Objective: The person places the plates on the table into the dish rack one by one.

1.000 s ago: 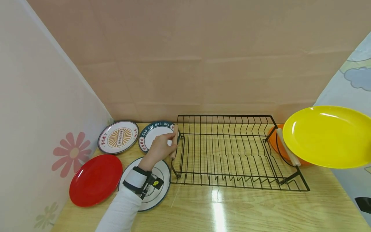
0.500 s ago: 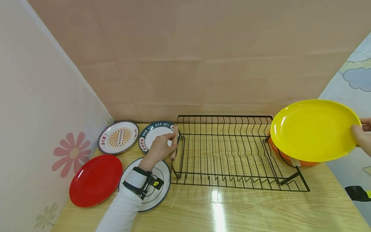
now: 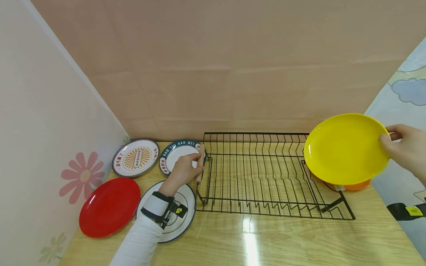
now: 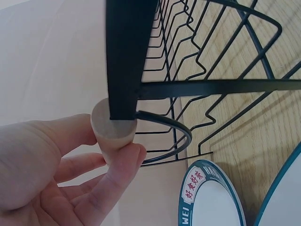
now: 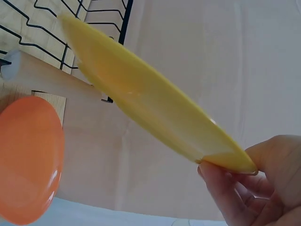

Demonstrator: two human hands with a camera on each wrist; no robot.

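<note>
- Right now the right hand (image 3: pixel 404 149) pinches the rim of a yellow plate (image 3: pixel 346 148) at the right edge of the head view, thumb on the plate's face and fingers behind it.
- Up close in the right wrist view, the plate (image 5: pixel 155 101) runs as a tilted edge from upper left to lower right, with the fingers (image 5: pixel 223 188) curled under its lower end.
- Held in the air, the plate hangs over the right end of the black wire rack (image 3: pixel 266 177), which sits at the centre of the frame on the wooden table (image 3: pixel 283 240).
- Just below the plate, an orange plate (image 3: pixel 356 184) peeks out.
- Meanwhile the left hand (image 3: pixel 184 170) grips the rack's wooden handle (image 4: pixel 113 129) at its left end, thumb and fingers closed round it.
- Left of the rack lie four plates: a red plate (image 3: pixel 110 206), a sunburst plate (image 3: pixel 135 157), a lettered plate (image 3: pixel 176 151) and a blue-rimmed plate (image 3: pixel 184 218) under the left wrist.
</note>
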